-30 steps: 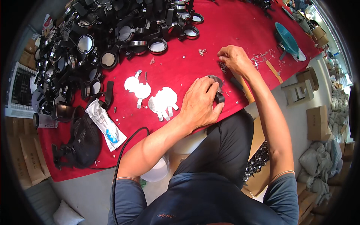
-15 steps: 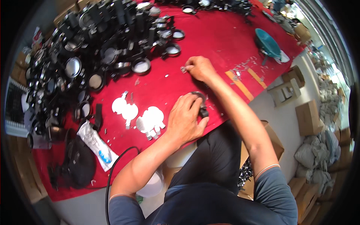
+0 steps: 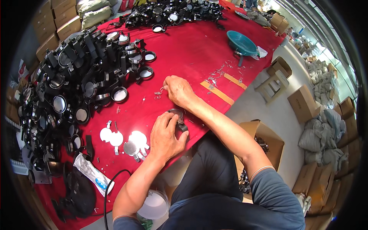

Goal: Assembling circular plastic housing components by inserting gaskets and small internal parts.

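Observation:
My left hand is curled around a round black part with a metal-looking rim, near the front edge of the red-covered table; a black tab of the part shows by the thumb. Farther ahead, my right hand is closed, with thumb and fingertips pinched together. Right beside those fingertips lie a few small silver metal clips on the cloth. Whatever the pinch holds is too small to make out. Left of my left hand, flat shiny metal discs with tabs lie grouped on the red cloth.
A large heap of black round parts with straps covers the left side, with another heap behind. A teal bowl, thin metal pins and yellow strips lie right. A white packet lies front left; an open carton stands below.
The view has swung, so the table's things appear farther left and lower. My right fingertips have drawn slightly back from the small clips, which now show more. My left hand keeps the round black part.

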A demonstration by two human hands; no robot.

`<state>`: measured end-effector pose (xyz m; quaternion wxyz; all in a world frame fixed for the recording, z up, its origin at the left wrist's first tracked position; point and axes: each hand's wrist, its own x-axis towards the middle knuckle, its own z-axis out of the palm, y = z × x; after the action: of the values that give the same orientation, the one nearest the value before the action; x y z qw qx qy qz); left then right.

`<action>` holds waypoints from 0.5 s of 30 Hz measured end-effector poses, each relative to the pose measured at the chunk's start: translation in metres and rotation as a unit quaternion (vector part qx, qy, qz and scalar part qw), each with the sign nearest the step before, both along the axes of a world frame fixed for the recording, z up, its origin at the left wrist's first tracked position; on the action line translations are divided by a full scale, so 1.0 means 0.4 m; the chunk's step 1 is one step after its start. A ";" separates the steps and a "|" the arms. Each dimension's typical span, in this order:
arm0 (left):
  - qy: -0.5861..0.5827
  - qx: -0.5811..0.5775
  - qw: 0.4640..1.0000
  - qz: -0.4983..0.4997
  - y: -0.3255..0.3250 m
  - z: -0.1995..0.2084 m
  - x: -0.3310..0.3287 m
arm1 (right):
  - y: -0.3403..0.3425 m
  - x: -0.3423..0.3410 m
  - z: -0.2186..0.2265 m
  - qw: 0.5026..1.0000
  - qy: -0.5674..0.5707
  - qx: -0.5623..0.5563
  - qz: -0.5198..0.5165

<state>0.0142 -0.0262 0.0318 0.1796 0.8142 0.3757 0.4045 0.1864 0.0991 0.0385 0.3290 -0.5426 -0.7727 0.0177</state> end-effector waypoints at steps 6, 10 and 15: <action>-0.006 0.011 1.000 -0.006 -0.003 0.007 -0.002 | -0.025 0.015 0.004 0.998 -0.055 0.034 0.002; 0.004 0.003 1.000 0.003 0.003 -0.010 -0.013 | -0.048 -0.007 0.019 0.999 0.044 0.023 0.010; -0.018 0.005 1.000 -0.009 0.007 -0.005 0.000 | -0.181 0.009 0.134 0.852 0.394 -0.344 -0.026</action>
<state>0.0141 -0.0234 0.0296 0.1857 0.8108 0.3630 0.4199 0.1901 0.0269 0.0923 0.3985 -0.5886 -0.5080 0.4866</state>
